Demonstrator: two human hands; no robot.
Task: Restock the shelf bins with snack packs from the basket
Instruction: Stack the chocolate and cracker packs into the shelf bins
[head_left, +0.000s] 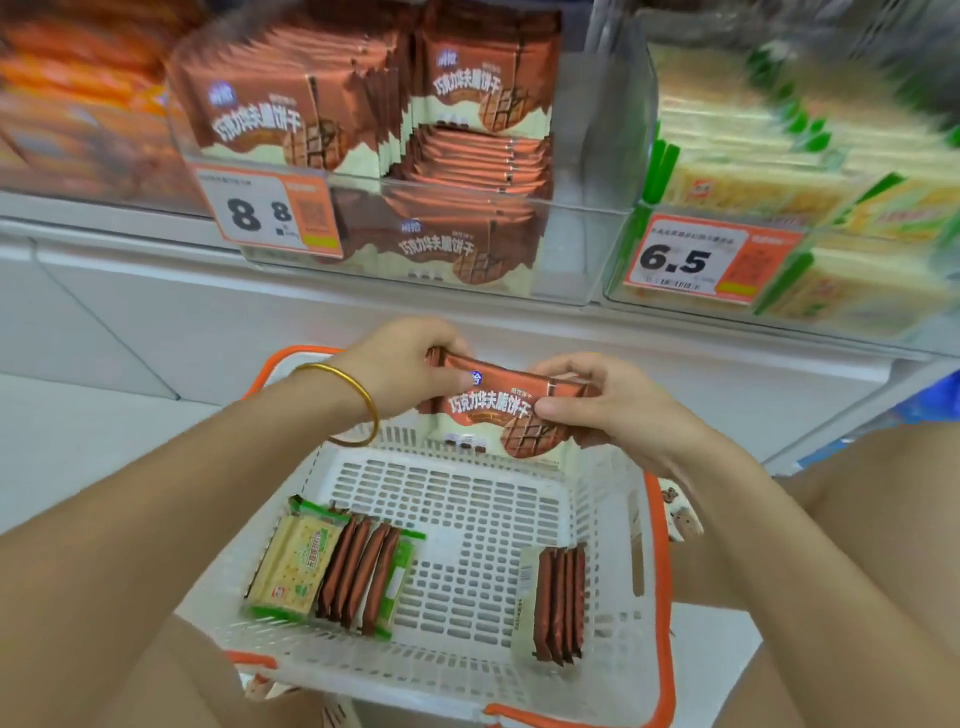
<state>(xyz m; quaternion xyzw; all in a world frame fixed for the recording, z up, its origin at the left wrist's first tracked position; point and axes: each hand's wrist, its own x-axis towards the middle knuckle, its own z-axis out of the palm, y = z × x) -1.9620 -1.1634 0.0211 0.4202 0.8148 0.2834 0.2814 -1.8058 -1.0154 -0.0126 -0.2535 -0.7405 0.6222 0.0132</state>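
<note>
My left hand (402, 366) and my right hand (597, 402) grip a stack of brown chocolate wafer packs (501, 410) by its two ends, above the far edge of the white basket (467, 499). In the basket lie a green cracker pack (293, 564), several brown packs on edge (358, 574) beside it, and another brown group (558, 605) at the right. The clear shelf bin (587, 156) above holds many of the same brown packs (291, 114). A bin to its right holds green cracker packs (779, 182).
Price tags reading 8.8 (267, 210) and 6.5 (693, 260) hang on the bin fronts. An orange-pack bin (78, 93) is at the left. The basket has orange handles (662, 571). A white shelf ledge (208, 312) runs below the bins.
</note>
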